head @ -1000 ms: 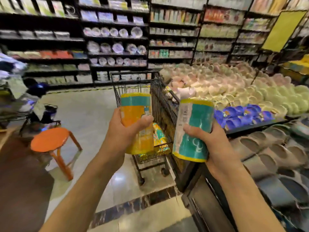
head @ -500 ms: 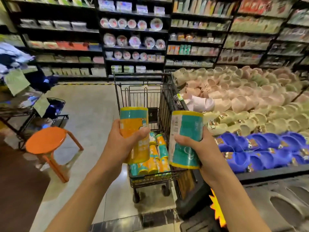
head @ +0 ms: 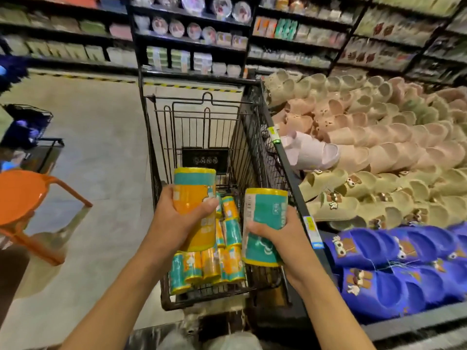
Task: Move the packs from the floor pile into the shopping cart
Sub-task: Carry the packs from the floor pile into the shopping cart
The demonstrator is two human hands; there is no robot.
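Note:
My left hand (head: pixel 177 221) grips an upright orange and teal pack (head: pixel 194 195). My right hand (head: pixel 280 238) grips a teal pack with yellow ends (head: pixel 265 218). Both packs hang above the near end of the black wire shopping cart (head: pixel 199 127), which stands straight ahead of me. Several more orange and teal packs (head: pixel 209 267) lie in rows on the cart's bottom, under my hands. The floor pile is out of view.
A slanted display of beige, pink and blue slippers (head: pixel 379 157) presses against the cart's right side. An orange stool (head: pixel 22 198) stands on the tiled floor at the left. Dark shelves of boxes and plates (head: pixel 192 34) line the far wall.
I have come closer to the cart and my view has tipped down. Both hands, each with its pack, have moved from in front of the cart to above its basket.

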